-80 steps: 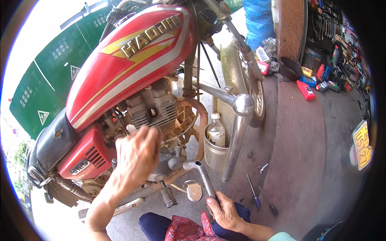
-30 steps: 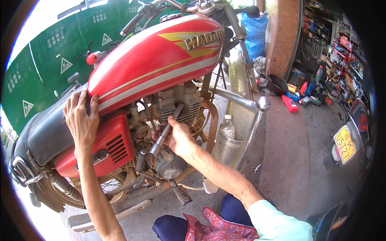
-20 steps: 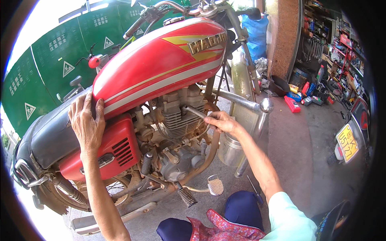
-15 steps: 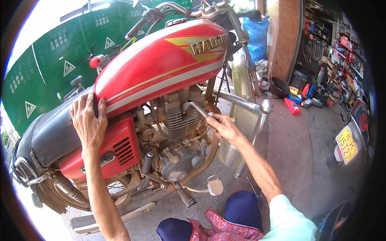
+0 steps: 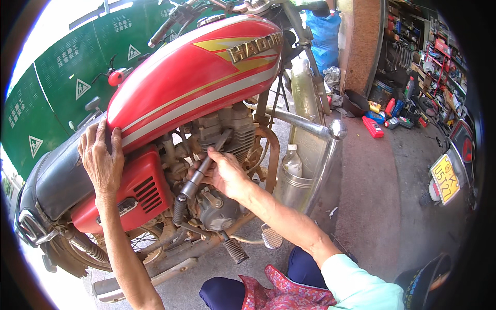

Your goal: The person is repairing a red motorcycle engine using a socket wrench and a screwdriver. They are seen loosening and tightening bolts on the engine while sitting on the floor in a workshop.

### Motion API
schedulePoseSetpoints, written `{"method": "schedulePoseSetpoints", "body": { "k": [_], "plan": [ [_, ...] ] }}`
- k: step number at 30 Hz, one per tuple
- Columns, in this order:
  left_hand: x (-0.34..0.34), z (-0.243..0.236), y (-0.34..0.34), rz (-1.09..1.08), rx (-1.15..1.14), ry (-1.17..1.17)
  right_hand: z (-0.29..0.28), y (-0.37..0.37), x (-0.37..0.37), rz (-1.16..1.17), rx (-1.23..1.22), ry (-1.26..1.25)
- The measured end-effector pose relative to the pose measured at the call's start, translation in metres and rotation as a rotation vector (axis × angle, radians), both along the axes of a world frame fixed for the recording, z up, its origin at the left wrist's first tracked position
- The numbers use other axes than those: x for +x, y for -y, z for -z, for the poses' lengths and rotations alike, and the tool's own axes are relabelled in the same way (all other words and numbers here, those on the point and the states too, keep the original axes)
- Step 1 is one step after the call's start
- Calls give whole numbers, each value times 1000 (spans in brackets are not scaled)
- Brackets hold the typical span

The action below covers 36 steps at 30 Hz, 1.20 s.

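Observation:
A red motorcycle stands side-on before me, with a red fuel tank (image 5: pixel 196 77), a black seat (image 5: pixel 57 170) and a red side cover (image 5: pixel 124 194). My left hand (image 5: pixel 101 163) lies flat, fingers stretched, where the seat meets the tank. In front of the finned engine (image 5: pixel 240 137), my right hand (image 5: pixel 227 173) grips a metal socket wrench (image 5: pixel 195 183). Its wide tubular end points down and left, near the kick-start lever (image 5: pixel 180 209); the other end reaches up across the cylinder fins. Some of my right fingers are hidden behind the wrench.
A chrome crash bar (image 5: pixel 310 126) with a round end juts out to the right, a clear bottle (image 5: pixel 292 160) behind it. Tools and containers crowd a shelf (image 5: pixel 439 67) at far right, near another motorcycle's rear (image 5: pixel 449 175). Green panels (image 5: pixel 57 88) stand behind.
My right hand has moved left and slightly down, bringing the wrench away from the cylinder head and swinging its wide end out. The left hand stays on the seat. The view has shifted slightly.

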<state>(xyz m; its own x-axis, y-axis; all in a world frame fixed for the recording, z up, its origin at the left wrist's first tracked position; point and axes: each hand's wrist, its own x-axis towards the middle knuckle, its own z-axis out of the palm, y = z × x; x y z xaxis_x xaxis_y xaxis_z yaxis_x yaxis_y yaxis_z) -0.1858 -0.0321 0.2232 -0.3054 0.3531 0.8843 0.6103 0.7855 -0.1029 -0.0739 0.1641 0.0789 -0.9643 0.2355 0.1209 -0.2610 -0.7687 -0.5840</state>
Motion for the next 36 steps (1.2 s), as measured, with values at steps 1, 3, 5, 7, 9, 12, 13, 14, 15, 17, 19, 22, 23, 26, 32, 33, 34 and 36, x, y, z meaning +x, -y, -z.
{"method": "schedulePoseSetpoints", "body": {
  "k": [1,3,5,7,9,12,13,14,15,17,19,22,23,26,32,33,34,36],
  "plan": [
    [0,0,0,-7,-4,0,3,-10,9,-35,8,117],
    [-1,1,0,16,2,-3,15,-36,39,-35,160,450],
    [-3,3,0,1,6,-37,19,-82,63,53,479,607],
    [-4,3,0,13,17,-16,17,-118,64,382,1195,516],
    [-5,4,0,14,16,-25,18,-132,70,294,1141,357],
    [-7,4,1,7,24,-51,16,-113,70,364,938,474],
    [-7,4,1,5,29,-51,15,-101,74,399,853,423],
    [-7,4,1,8,25,-45,14,-87,77,411,767,453],
    [-7,4,1,-11,17,-22,11,-74,75,359,690,395],
    [-7,4,1,-7,9,-40,4,-51,65,256,577,328],
    [-6,4,0,13,17,-47,-3,-31,46,175,489,352],
    [-6,3,0,-33,-5,-44,-7,-6,11,58,211,256],
    [-6,3,0,-21,1,-47,-6,0,3,51,138,162],
    [-6,4,0,-1,-1,-41,4,-5,8,33,177,113],
    [-8,6,2,2,-13,-77,17,-122,67,477,1379,510],
    [-8,8,1,-9,-8,-31,17,-139,60,587,1521,406],
    [-8,8,1,-6,-6,-36,17,-152,59,708,1636,403],
    [-8,7,1,-24,-11,-61,20,-153,59,716,1671,510]
  ]
}}
